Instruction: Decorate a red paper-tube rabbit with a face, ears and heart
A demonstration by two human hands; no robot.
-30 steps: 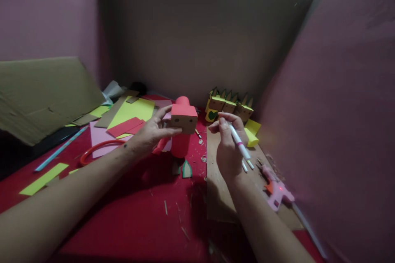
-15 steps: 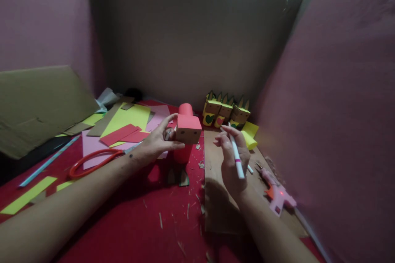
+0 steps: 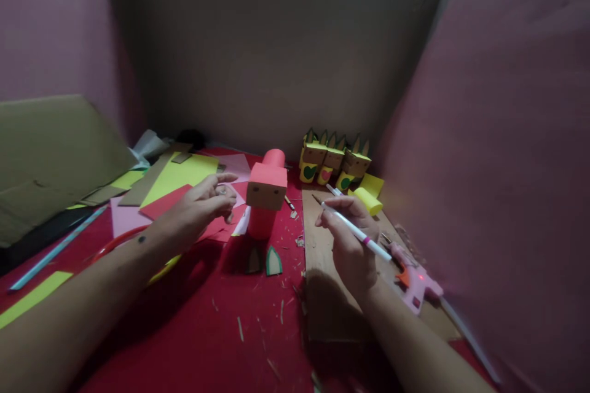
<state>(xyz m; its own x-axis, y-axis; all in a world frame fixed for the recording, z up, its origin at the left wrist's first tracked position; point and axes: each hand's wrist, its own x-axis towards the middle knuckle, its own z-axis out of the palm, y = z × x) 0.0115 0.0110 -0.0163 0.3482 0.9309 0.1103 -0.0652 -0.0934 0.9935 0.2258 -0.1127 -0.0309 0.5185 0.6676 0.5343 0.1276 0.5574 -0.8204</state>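
A white felt-tip pen [image 3: 357,233] with a purple band lies in the grip of my right hand [image 3: 353,239], its dark tip pointing up and left. My left hand [image 3: 209,201] is empty, index finger stretched out and the others loosely bent, just left of a red paper animal figure [image 3: 266,196]. This figure stands upright; its box head has a red top and a cardboard front with two dark eyes. Two pointed cardboard ears lie before it, one showing a green edge [image 3: 273,262]. Red-handled scissors [image 3: 113,242] are partly hidden by my left forearm.
Several finished yellow figures [image 3: 334,159] with ears stand at the back, beside a yellow paper roll [image 3: 367,201]. A pink glue gun [image 3: 419,285] with its light on rests on the cardboard sheet [image 3: 332,313]. Coloured paper [image 3: 184,175] and a blue striped straw [image 3: 59,249] are on the left.
My left hand has let go of the red figure's head and drawn back left. The pen in my right hand has swung so its tip points more to the left.
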